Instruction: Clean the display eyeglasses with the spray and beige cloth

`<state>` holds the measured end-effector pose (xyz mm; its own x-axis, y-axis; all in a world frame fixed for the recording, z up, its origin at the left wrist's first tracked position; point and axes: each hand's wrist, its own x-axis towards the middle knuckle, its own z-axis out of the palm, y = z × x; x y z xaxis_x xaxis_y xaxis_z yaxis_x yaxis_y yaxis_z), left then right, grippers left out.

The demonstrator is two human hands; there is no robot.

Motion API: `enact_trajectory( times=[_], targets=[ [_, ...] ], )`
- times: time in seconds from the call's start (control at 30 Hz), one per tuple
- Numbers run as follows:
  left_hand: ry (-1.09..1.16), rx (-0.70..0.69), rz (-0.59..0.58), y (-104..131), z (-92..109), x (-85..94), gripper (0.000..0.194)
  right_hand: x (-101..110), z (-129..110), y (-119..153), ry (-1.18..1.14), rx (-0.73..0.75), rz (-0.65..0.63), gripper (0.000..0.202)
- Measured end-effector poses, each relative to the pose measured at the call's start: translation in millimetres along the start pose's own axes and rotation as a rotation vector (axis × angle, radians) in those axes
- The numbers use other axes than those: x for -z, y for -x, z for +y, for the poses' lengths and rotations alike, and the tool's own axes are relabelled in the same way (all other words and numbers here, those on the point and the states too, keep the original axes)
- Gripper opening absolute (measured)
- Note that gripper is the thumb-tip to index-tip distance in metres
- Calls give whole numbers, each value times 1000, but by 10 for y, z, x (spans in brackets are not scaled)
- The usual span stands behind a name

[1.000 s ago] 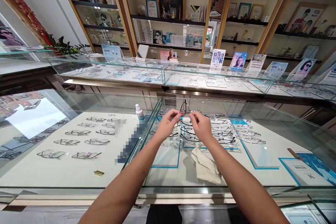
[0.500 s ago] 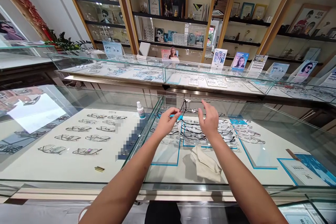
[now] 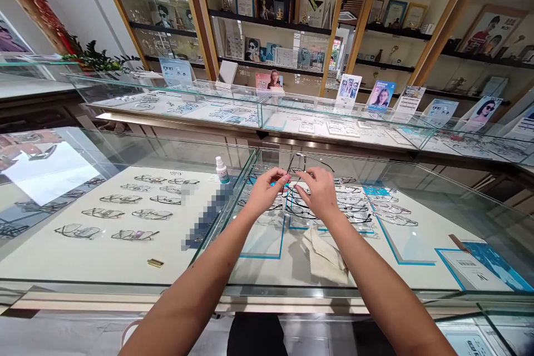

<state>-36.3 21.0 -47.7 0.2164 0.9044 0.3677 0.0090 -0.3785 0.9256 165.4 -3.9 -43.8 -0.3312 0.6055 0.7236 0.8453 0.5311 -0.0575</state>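
Note:
A dark thin-framed pair of eyeglasses point(image 3: 305, 162) is held up above the glass display case, its temples pointing away from me. My left hand point(image 3: 267, 192) pinches its left side between thumb and fingers. On the other side, the fingertips of my right hand point(image 3: 320, 193) close on the frame, partly hiding it. Beneath my hands lie several rows of eyeglasses point(image 3: 352, 208) on blue-edged panels. A crumpled cream cleaning cloth point(image 3: 323, 258) rests near my right forearm.
Left of the glass divider are more eyeglasses point(image 3: 79, 231), a white spray bottle point(image 3: 222, 171) and a small gold clip point(image 3: 156, 262). A printed card point(image 3: 465, 270) lies at right. Beyond runs another glass showcase point(image 3: 283, 118) with upright cards, before wooden shelves point(image 3: 267, 25).
My right hand has moved left and inward, from the far temple to the front of the eyeglasses. The eyeglasses have turned a little. The view has shifted slightly.

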Motion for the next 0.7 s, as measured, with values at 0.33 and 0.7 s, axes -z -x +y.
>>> enact_trajectory(
  times=[0.33,0.7],
  targets=[
    [221,49,324,-66,21,86,45,-56,103,35,70,-47,6,24],
    [150,22,155,-19,18,-14,38,-23,-203,19,-202,-149,-11,42]
  ],
)
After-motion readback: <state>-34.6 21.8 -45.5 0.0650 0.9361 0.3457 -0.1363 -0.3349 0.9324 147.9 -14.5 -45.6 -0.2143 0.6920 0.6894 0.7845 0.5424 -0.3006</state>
